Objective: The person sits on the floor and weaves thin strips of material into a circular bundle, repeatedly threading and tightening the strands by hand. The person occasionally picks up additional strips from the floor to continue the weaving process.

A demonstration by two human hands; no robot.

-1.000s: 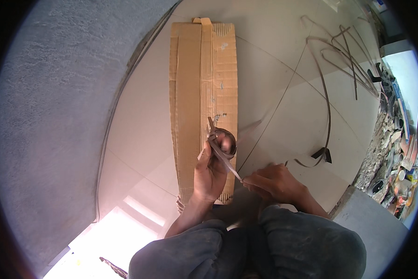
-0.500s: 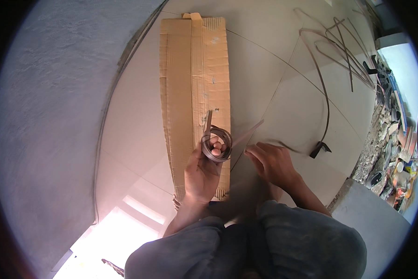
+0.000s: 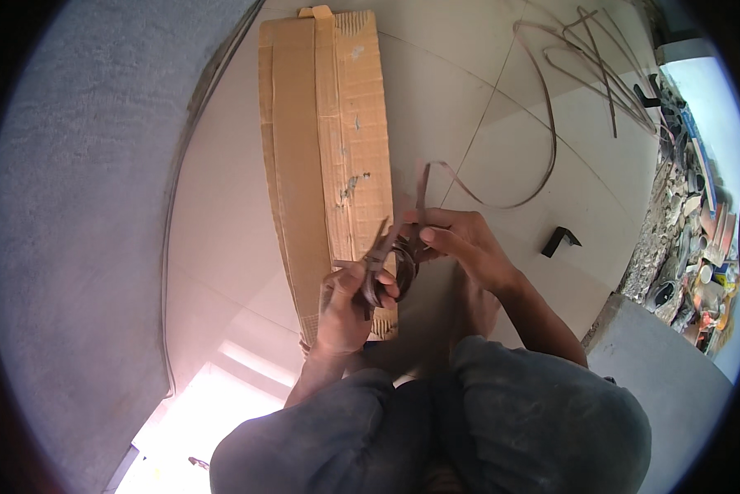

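Observation:
A small coil of flat brown strip (image 3: 405,270) sits in my left hand (image 3: 341,319), whose fingers are closed round it. One short strip end sticks out above those fingers. On the right side of the coil, my right hand (image 3: 473,247) pinches a length of the same strip between thumb and fingers. From there the loose strip (image 3: 553,123) rises in a small bend, then curves over the floor toward the far right. Both hands are above the near right end of a long flattened cardboard box (image 3: 296,140); the coil partly hides its edge.
More brown strip (image 3: 605,74) lies in loose loops at the far right. A black angled piece (image 3: 561,240) rests on the tiles at right, and another (image 3: 648,95) lies farther off. Rubble and mixed clutter (image 3: 687,247) line the right side. A grey wall (image 3: 98,206) stands at left.
My right hand has come up and left to the coil, bringing strip with it. The coil has turned and lowered slightly. The trailing strip has shifted left, away from the near black piece.

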